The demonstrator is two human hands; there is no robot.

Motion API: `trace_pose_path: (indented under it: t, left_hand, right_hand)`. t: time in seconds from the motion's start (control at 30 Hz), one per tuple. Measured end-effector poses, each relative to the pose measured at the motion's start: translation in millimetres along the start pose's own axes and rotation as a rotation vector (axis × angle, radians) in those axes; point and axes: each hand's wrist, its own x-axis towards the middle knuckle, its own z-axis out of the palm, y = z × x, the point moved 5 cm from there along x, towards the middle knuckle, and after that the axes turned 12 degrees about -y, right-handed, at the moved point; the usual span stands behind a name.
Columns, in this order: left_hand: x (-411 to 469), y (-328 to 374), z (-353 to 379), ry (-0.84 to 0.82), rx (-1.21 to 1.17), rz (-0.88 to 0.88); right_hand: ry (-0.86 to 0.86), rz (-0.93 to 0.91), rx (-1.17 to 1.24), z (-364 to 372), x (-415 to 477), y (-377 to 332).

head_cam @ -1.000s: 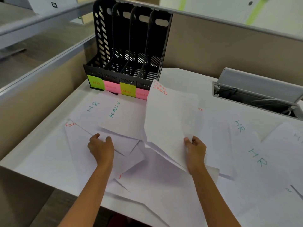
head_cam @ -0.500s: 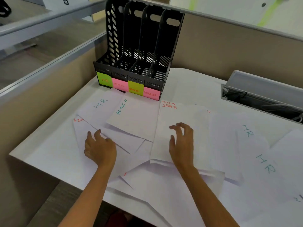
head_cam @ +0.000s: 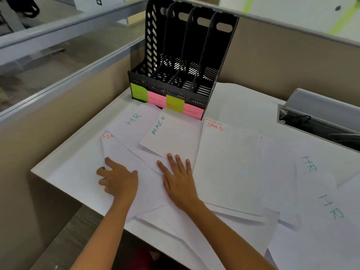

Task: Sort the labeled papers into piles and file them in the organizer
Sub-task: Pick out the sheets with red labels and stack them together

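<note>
Pressing the FIN sheet point(head_cam: 116, 151) at the left with the left hand point(head_cam: 118, 181), fingers spread, gripping nothing. Laying the right hand point(head_cam: 178, 182) flat, fingers straight, just near of the ADMIN sheet point(head_cam: 173, 137), long axis pointing far toward the organizer point(head_cam: 222, 51); SPORTS sheet point(head_cam: 228, 168) just beside on the right.

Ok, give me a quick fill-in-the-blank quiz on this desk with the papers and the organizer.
The organizer carries ___ sticky notes on its front.
The leftmost, green note reads ___.
The sheet lying right of the right hand is labeled ___.
Missing: four; HR; SPORTS.
</note>
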Motion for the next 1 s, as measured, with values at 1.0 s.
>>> trace_pose_path:
  t: [1.0]
  left_hand:
    - [-121.1, 130.4, -78.4, 0.415, -0.217, 1.085]
  right_hand:
    - [0.181, 0.213, 0.663, -25.5, 0.6, 42.1]
